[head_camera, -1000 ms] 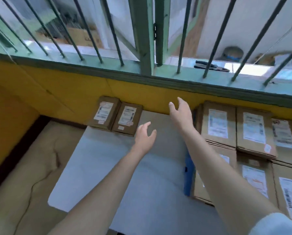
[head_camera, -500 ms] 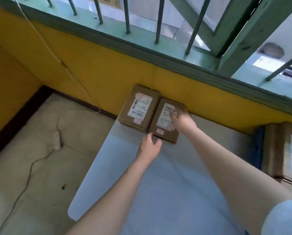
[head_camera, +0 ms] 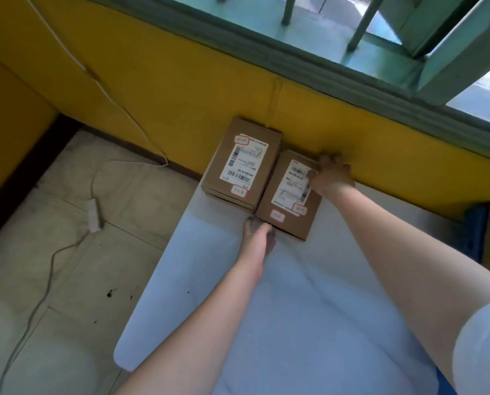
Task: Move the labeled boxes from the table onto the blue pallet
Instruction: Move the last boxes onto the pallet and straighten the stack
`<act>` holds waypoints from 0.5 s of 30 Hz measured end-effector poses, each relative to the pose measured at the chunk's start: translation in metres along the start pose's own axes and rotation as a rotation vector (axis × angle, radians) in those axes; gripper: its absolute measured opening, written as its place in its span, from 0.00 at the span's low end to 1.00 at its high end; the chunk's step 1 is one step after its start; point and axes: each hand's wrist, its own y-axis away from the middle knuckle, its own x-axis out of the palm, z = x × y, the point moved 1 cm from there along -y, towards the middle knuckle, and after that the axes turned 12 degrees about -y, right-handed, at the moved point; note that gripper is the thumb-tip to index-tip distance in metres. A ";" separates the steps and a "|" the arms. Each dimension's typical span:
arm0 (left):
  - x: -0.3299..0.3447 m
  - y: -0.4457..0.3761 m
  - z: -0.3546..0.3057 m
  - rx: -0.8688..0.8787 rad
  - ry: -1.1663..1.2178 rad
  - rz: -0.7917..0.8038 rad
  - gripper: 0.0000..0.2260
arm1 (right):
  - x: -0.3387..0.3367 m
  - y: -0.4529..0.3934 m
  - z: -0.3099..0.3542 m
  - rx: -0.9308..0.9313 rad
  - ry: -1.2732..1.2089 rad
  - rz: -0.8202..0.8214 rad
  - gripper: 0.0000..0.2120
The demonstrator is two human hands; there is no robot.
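Cardboard boxes are what this job is about, and two of them sit side by side on the white table [head_camera: 309,323], pushed up against the yellow wall [head_camera: 181,89]. I'll use that wall as the reference. The right-hand box [head_camera: 288,199] has both hands on it. The right hand [head_camera: 332,175] is at the box's wall-side corner with its fingers curled over the far edge and the thumb lying on the shipping label, so it looks like a real grip. The left hand [head_camera: 259,233] is at the box's opposite end, the one away from the wall. Its fingers look tucked against or under that near edge, but they're in shadow and I honestly can't tell how far they're closed or whether they're carrying any weight yet.

The left-hand box [head_camera: 242,165] is touching its neighbour, also close to the wall, and nobody is touching it.

Progress-wise, I'd say these two are the last ones visible on the table, and neither has left it yet. The box in hand doesn't look lifted. Further along the wall to the right, a bit of the blue pallet [head_camera: 476,232] shows at the frame edge, with a sliver of brown beside it that's probably more boxes, though I can't say for sure.

Down on the floor off the table's left side lie a white cable [head_camera: 118,108] and a power strip [head_camera: 93,215].
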 end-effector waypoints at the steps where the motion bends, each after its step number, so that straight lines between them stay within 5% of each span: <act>1: -0.001 0.001 0.001 0.004 0.020 0.011 0.28 | 0.001 0.003 -0.003 0.009 0.013 -0.001 0.30; 8: -0.008 0.029 0.010 -0.018 0.003 -0.027 0.21 | 0.001 0.057 -0.040 0.159 -0.371 0.045 0.22; 15: 0.048 0.099 0.003 0.221 -0.386 0.009 0.10 | -0.089 0.163 -0.119 -0.004 -0.631 -0.279 0.20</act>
